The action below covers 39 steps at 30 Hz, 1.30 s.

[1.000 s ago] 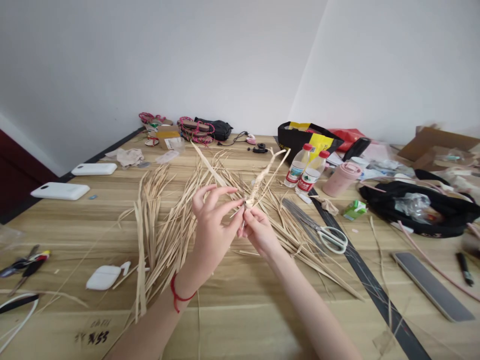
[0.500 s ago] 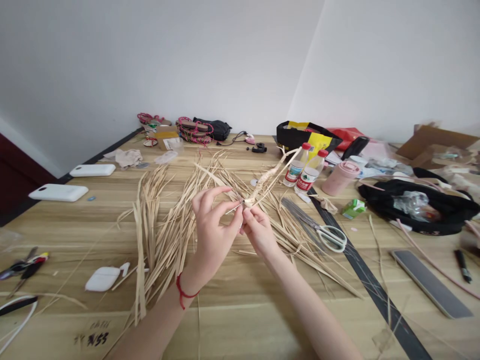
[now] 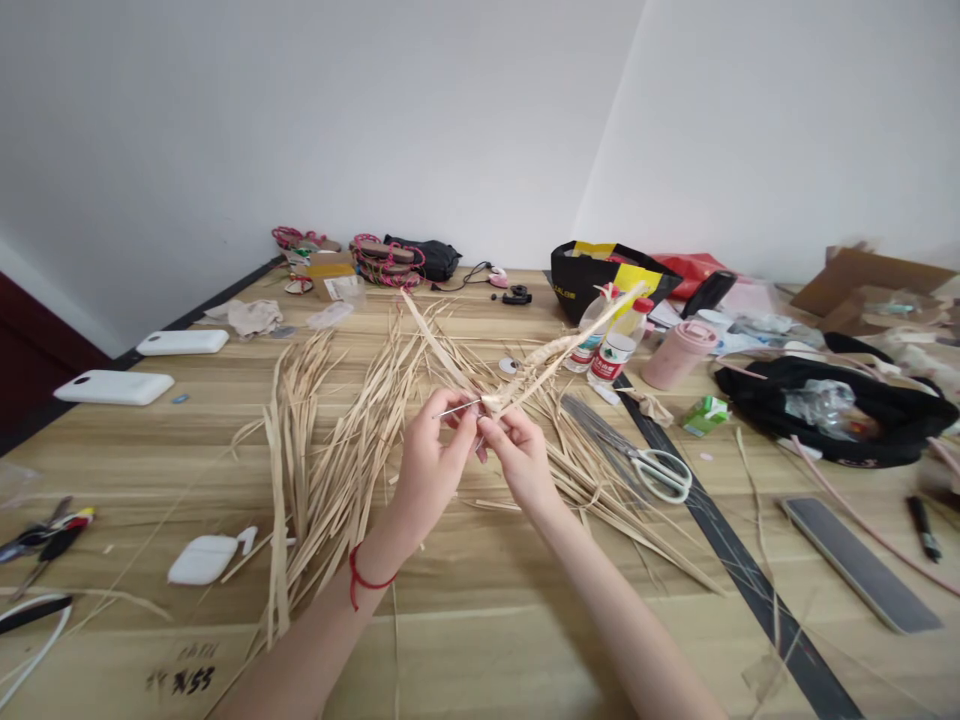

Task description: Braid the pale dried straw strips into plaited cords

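Observation:
Close together over the middle of the table, both hands are closed around one piece of work. My left hand (image 3: 431, 465), with a red cord at its wrist, pinches a thin metal needle (image 3: 450, 410) that points left. My right hand (image 3: 521, 455) grips the base of a pale braided straw strip (image 3: 544, 352), which slants up to the right with loose ends. The needle's inner end meets the base of the strip; the exact contact is hidden by fingers. Around and beneath the hands lie loose dry straw strands (image 3: 360, 430).
Scissors (image 3: 660, 474) lie right of the hands, near two red-capped bottles (image 3: 611, 350) and a pink cup (image 3: 681, 355). A white earphone case (image 3: 202, 559) sits at left. Farther right are a black bag (image 3: 885, 420) and a grey bar (image 3: 862, 565).
My left hand's raised fingers have folded down around the needle, which now shows more plainly. The straw strip has tipped farther to the right, in front of the bottles.

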{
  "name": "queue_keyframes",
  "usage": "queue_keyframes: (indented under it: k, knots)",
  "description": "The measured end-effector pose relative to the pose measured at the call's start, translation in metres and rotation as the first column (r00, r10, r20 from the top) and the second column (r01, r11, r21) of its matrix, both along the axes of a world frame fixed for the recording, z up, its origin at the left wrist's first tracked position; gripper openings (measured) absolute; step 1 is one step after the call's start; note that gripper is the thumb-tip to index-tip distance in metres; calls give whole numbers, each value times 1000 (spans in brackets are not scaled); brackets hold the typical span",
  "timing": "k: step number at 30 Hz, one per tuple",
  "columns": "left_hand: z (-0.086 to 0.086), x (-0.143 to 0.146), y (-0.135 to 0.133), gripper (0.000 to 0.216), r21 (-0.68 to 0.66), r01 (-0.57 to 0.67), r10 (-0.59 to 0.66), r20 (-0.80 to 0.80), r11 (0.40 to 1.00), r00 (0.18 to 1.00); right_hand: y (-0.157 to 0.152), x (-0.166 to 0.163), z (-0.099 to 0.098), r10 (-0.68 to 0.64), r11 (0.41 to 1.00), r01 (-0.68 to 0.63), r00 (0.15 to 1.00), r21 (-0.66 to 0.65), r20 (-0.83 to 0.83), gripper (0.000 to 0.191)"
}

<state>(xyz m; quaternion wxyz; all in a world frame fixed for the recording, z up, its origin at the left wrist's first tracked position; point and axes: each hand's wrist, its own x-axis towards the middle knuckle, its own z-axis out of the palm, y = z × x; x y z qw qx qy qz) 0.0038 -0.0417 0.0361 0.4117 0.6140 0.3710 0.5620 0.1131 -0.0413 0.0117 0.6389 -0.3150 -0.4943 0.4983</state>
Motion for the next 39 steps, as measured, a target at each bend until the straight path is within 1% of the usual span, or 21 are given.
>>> queue_keyframes:
  k: [3,5,7,10,12,16,20,23,28,33,36,39]
  knots:
    - [0,-3,6,11,-33,56,-54,57,998,997,0,4,3,57,998,-59,996,34,64,25]
    - [0,-6,9,12,-54,89,-85,86,995,993,0,8,4,124,990,-131,987,58,105,25]
    - [1,-9,11,12,-76,106,-99,93,991,991,0,12,5,194,976,-204,972,69,131,29]
    - [0,-11,14,12,-85,79,-73,79,993,994,2,17,4,284,954,-294,948,56,141,40]
    - [-1,-12,16,11,-62,49,-45,66,997,997,4,19,2,315,945,-324,939,46,142,41]
    - [-5,-13,20,13,-20,32,-31,53,999,998,6,20,-1,311,949,-315,945,27,105,40]
    - [-7,-15,25,17,-14,80,-80,28,997,996,7,20,0,300,954,-300,952,-14,51,35]
    - [-8,-16,26,19,-18,105,-104,17,994,994,7,22,2,314,949,-313,949,-29,38,33]
    - [-10,-16,25,18,-12,75,-75,14,997,997,5,24,3,350,936,-348,936,-43,35,35]
    - [-8,-14,22,17,-8,44,-44,27,999,999,7,24,0,390,919,-390,921,-49,-21,26]
    - [-6,-12,20,16,-6,40,-40,56,999,998,9,23,-3,386,921,-388,921,-33,-52,25]
    - [-4,-10,19,15,-4,43,-43,77,999,996,10,22,-4,370,928,-371,928,-33,-40,25]
